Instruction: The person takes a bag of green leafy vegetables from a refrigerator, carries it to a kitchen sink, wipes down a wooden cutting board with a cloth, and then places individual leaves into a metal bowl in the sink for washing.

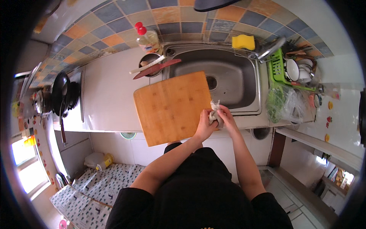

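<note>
My left hand [206, 123] and my right hand [228, 118] come together on a crumpled whitish cloth [215, 106], gripping it between them. They are at the right edge of a wooden cutting board [174, 106]. The board lies askew, covering part of the counter and the left side of the sink, and its near corner juts past the counter's front edge. Beyond the board, a red knife [154, 69] and a long white utensil [147, 64] rest across a small dark bowl [145, 59]. Some pale food shows in that bowl.
A steel sink [240, 77] lies ahead of my hands, with a faucet [271, 50] and yellow sponge [243, 42] behind. At right are a green dish rack [276, 67] and a plastic bag of greens [277, 103]. A soap bottle [148, 40] and wok [60, 93] stand left.
</note>
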The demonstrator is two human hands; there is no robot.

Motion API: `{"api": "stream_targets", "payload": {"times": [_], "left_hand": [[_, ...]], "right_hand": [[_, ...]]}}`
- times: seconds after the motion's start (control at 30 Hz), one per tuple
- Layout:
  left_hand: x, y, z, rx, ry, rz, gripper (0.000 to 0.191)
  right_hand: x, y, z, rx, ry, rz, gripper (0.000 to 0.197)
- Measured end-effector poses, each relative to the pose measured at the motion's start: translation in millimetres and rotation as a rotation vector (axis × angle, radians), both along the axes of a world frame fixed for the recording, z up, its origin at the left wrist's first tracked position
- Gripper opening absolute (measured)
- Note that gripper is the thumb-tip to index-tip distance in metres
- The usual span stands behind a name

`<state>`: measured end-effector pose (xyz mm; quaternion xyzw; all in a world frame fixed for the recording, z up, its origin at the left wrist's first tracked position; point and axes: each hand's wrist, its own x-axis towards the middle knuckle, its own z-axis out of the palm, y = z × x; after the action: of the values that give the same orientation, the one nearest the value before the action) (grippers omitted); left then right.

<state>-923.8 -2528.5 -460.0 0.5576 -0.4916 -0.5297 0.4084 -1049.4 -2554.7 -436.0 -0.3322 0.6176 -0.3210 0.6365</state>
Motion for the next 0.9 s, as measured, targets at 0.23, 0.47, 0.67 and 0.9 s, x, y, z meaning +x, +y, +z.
{"api": "stream_targets", "payload": {"times": [0.23, 0.47, 0.67, 0.9], "left_hand": [[-33, -19, 21, 0.271, 0.304, -0.15, 0.047], [-54, -16, 27, 0.213, 0.268, -0.468, 0.06], [-32, -13, 11, 0.05, -0.086, -0.526, 0.049], [30, 3, 5, -0.055, -0.239, -0.273, 0.038]], "right_hand": [[-31, 13, 11, -0.216, 0.048, -0.065, 0.028], [-104, 14, -22, -0.445, 0.621, -0.398, 0.025], [-140, 15, -38, -0.487, 1.135, -0.211, 0.039], [-31, -9, -43, -0.464, 0.302, 0.145, 0.04]]}}
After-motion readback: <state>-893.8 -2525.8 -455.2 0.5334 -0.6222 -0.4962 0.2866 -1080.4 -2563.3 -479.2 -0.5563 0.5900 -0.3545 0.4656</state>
